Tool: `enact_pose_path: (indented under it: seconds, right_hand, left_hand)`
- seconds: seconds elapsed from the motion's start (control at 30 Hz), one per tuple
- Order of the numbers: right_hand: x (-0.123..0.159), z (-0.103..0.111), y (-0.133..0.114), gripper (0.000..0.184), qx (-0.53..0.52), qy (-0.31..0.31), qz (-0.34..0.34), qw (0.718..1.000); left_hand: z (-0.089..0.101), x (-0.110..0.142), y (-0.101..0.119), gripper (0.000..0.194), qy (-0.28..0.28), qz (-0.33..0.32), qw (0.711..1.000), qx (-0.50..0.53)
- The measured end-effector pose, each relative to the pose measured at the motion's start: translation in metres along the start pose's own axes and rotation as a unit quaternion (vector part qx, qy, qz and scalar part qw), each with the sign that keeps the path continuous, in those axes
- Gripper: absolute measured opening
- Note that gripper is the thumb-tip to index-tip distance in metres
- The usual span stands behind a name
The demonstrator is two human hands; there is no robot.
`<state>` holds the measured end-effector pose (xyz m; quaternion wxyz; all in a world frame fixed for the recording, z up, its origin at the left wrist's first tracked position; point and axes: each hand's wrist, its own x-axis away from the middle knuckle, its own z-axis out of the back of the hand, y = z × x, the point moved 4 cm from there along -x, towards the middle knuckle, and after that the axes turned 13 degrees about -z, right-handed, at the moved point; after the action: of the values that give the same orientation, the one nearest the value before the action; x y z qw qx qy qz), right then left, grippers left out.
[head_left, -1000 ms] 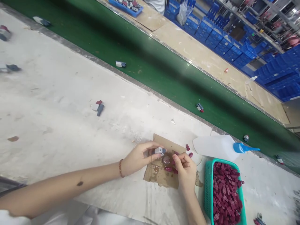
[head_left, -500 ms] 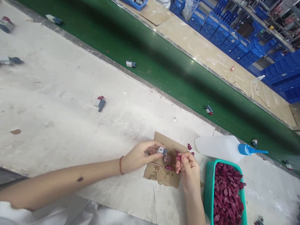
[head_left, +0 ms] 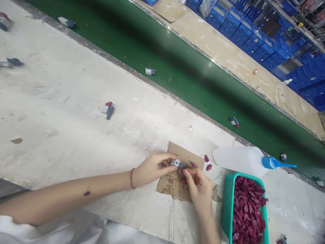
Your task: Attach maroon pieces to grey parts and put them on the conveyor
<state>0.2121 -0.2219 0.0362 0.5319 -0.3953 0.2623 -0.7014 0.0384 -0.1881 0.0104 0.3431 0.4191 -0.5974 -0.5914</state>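
Note:
My left hand (head_left: 151, 168) pinches a small grey and dark-blue plastic part (head_left: 176, 163) between thumb and fingers, above a torn piece of cardboard (head_left: 185, 151). Close to it, my right hand (head_left: 201, 187) has thumb and forefinger pressed together beside a small round dish (head_left: 180, 171). Whatever those fingertips hold is hidden. A maroon piece (head_left: 193, 164) lies on the wet-stained cardboard, and another maroon piece (head_left: 209, 167) rests on the table just right of it.
A green basket (head_left: 225, 206) full of maroon pieces stands at right. Behind it lies a white bottle (head_left: 237, 159) with a blue nozzle (head_left: 275, 162). A green conveyor belt (head_left: 182, 84) carries several grey-blue parts. An assembled part (head_left: 108, 110) sits on the pale table.
My right hand has moved left and down to the dish, close to the part in my left hand. Parts on the belt have shifted slightly right in view.

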Motion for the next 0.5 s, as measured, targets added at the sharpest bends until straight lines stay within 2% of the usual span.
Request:
enact_pose_path:
  seconds: [0.13, 0.23, 0.5]
  right_hand:
    - [0.0000, -0.0026, 0.0004, 0.024, 0.062, -0.011, 0.040, 0.997]
    - [0.0009, -0.0005, -0.0004, 0.024, 0.090, -0.010, 0.044, 0.995]
    - [0.0047, -0.0015, -0.0062, 0.023, 0.050, -0.051, 0.009, 0.997]
  left_hand:
    - [0.0008, -0.0002, 0.0022, 0.022, -0.009, -0.010, 0.999, -0.030]
    - [0.0009, -0.0003, 0.0023, 0.023, -0.014, -0.009, 0.999, -0.044]
    - [0.0006, -0.0009, 0.0029, 0.021, -0.022, -0.034, 0.996, -0.073]
